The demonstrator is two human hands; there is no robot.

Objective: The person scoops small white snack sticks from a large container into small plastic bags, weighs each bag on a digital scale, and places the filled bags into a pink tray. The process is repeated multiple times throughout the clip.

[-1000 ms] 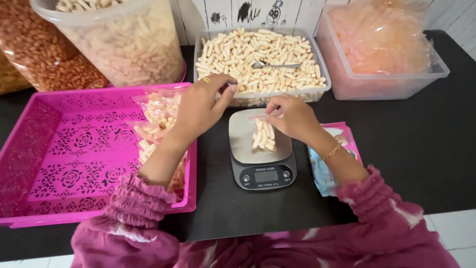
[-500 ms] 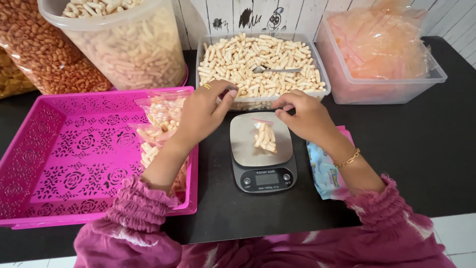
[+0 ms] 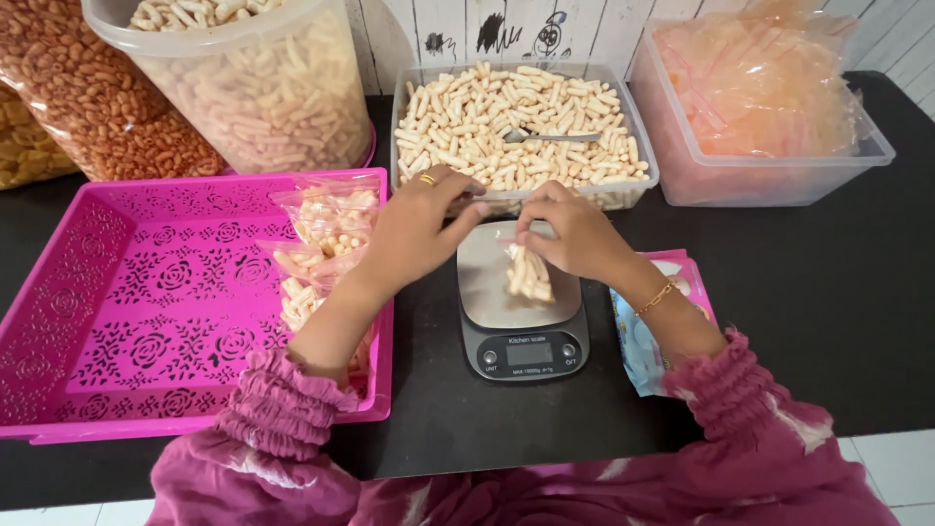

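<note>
Head view: my left hand (image 3: 421,219) and right hand (image 3: 570,229) pinch the top of a small clear plastic bag of pale stick snacks (image 3: 529,275), fingers closed on it from both sides. That bag rests on the steel plate of the black digital kitchen scale (image 3: 523,336), mid-table on the black table (image 3: 828,312). Filled bags lie in the pink perforated plastic tray (image 3: 146,312) at the left edge.
</note>
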